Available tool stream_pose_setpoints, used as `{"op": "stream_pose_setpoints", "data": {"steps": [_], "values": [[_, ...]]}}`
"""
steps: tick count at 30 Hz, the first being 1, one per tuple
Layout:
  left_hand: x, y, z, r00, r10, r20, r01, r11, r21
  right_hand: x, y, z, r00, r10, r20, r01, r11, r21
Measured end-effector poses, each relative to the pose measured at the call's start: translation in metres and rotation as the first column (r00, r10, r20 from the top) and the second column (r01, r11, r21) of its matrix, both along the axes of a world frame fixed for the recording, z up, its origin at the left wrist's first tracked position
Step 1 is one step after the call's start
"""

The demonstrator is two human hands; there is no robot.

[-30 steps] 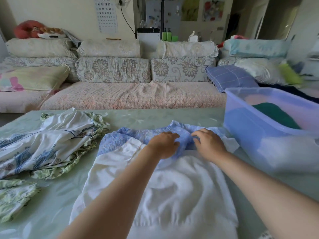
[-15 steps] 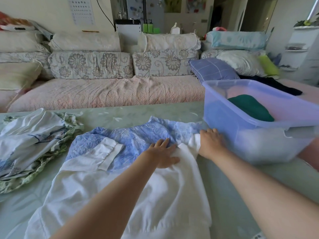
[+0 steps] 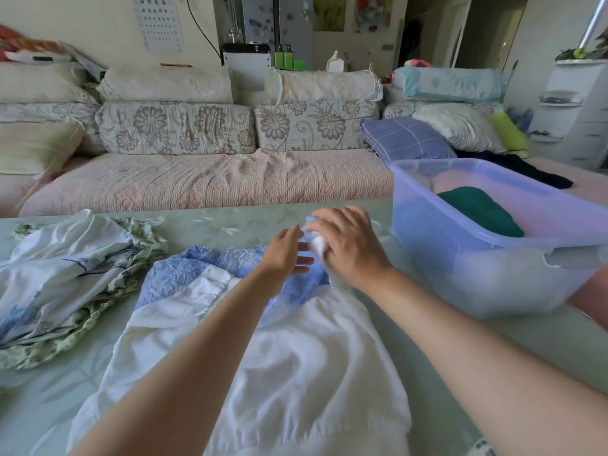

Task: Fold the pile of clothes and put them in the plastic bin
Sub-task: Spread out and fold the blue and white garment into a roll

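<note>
Garment lies centre frame, left of bin. Right hand grasps its bunched corner; left hand fingers straight, released. Risk: uneven pull may skew the fold.

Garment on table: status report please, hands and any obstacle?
Right grip pinches garment corner, raised. Left grip open, beside it. Bin at right, nothing in the way.

Softly, evenly daylit, with only faint shadows. Slightly motion-smeared at the left hand and right hand. Bowed toward the edges by wide-angle distortion.
</note>
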State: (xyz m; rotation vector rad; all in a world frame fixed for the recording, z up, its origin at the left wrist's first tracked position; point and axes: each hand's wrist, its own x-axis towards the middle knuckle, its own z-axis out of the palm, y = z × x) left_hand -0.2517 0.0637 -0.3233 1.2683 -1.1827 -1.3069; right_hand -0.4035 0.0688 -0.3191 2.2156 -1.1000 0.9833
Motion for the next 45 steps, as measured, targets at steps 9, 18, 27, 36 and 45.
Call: {"op": "stream_pose_setpoints", "data": {"steps": [9,18,27,36,45], "values": [[0.057,0.024,-0.019,0.998,0.022,0.063,-0.031,0.989,0.144,0.046,0.016,-0.026,0.832,-0.544,0.108,0.279,0.579,0.767],[0.063,0.027,-0.027,0.626,0.175,0.76,0.024,0.97,-0.243,0.045,0.002,-0.028,0.845,-0.534,-0.028,0.313,0.451,0.836],[0.088,0.027,-0.007,0.529,-0.296,0.796,-0.069,0.919,0.388,0.039,0.0,-0.045,0.91,-0.373,-0.18,0.364,0.514,0.776],[0.099,0.015,-0.025,0.666,0.211,0.715,-0.315,0.949,0.013,0.043,-0.013,-0.051,0.896,-0.181,-0.405,0.444,0.375,0.814],[0.083,-0.004,-0.03,0.342,0.414,0.844,0.15,0.862,-0.484,0.059,-0.033,-0.046,0.787,-0.401,-0.469,0.61,0.619,0.495]]}}
